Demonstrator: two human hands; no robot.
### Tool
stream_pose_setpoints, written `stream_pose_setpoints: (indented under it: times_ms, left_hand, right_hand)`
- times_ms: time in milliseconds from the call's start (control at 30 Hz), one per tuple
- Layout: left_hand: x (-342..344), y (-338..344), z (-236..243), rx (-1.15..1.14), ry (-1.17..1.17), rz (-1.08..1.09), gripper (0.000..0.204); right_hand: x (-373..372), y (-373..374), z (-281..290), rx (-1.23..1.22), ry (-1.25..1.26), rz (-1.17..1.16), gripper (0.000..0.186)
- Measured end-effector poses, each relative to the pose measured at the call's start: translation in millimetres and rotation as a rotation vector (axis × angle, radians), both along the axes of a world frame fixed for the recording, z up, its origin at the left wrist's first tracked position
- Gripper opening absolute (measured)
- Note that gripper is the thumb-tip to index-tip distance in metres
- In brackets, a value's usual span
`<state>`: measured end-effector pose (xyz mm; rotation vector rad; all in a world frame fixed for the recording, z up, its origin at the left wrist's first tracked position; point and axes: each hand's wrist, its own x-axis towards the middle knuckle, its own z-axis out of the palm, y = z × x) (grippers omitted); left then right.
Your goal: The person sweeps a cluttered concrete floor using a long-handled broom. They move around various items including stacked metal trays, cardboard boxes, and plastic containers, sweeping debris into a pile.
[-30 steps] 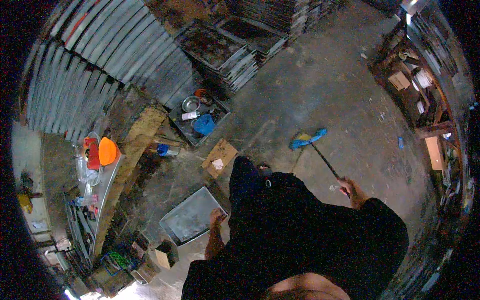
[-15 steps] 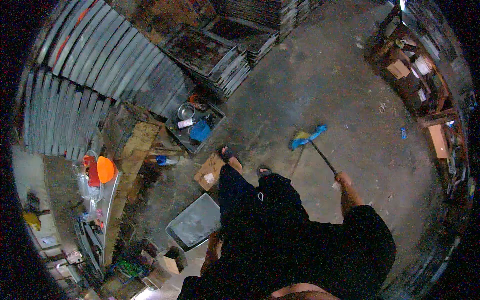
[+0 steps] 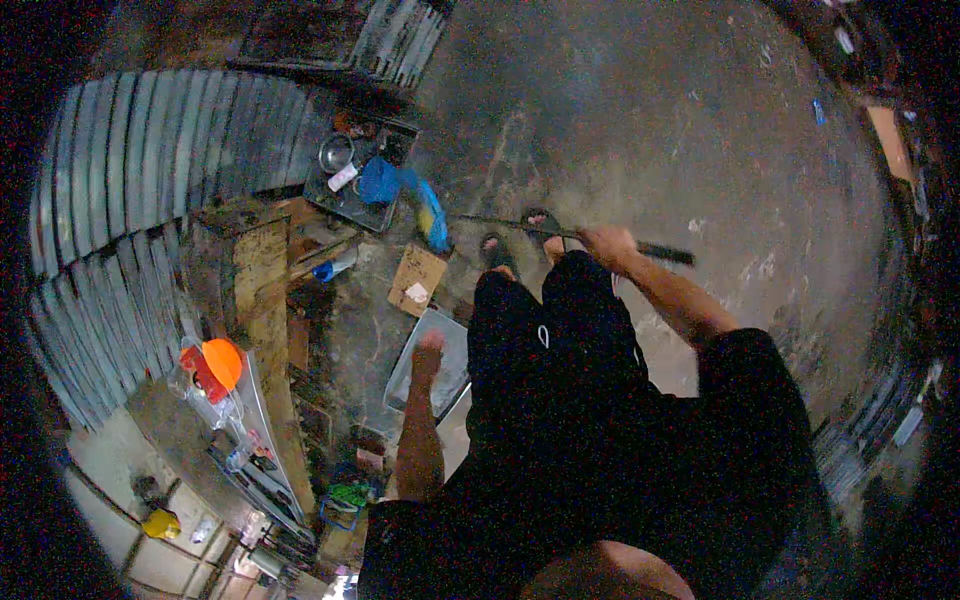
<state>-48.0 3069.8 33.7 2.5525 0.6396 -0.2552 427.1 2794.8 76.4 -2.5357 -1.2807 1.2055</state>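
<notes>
My right hand [image 3: 608, 242] is closed on the dark pole [image 3: 660, 250] of a broom, which lies crosswise over my feet. Its blue and yellow head [image 3: 430, 215] is just right of a dark metal tray [image 3: 370, 210] holding a steel bowl [image 3: 336, 150], a white container [image 3: 343, 177] and a blue item [image 3: 378, 182]. My left hand [image 3: 430, 345] is blurred over a grey sheet-metal pan [image 3: 415, 385] on the floor; whether it touches the pan I cannot tell. A cardboard piece [image 3: 418, 265] lies beside my sandaled feet [image 3: 495, 255].
Stacked metal sheets [image 3: 170, 150] fill the left side. A bench [image 3: 270, 420] carries an orange helmet-like item [image 3: 222, 362] and clutter, beside a wooden plank [image 3: 258, 270]. Concrete floor [image 3: 640, 120] extends ahead and right, bordered by shelving [image 3: 885, 140] and a small blue item [image 3: 818, 112].
The broom has swung leftward, its head now beside the tray with the bowl and its pole nearly horizontal. My left hand has moved forward, and the whole view has turned.
</notes>
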Motion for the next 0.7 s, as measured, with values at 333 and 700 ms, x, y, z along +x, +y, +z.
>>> stream_pose_setpoints:
  times_ms: [333, 700]
  left_hand:
    - [-108, 21, -4, -0.823, 0.263, 0.720, 0.029]
    - [-116, -16, -8, -0.974, 0.446, 0.788, 0.031]
  right_hand:
    - [125, -163, 12, -0.553, -0.478, -0.210, 0.032]
    - [67, -134, 141, -0.390, -0.416, -0.409, 0.029]
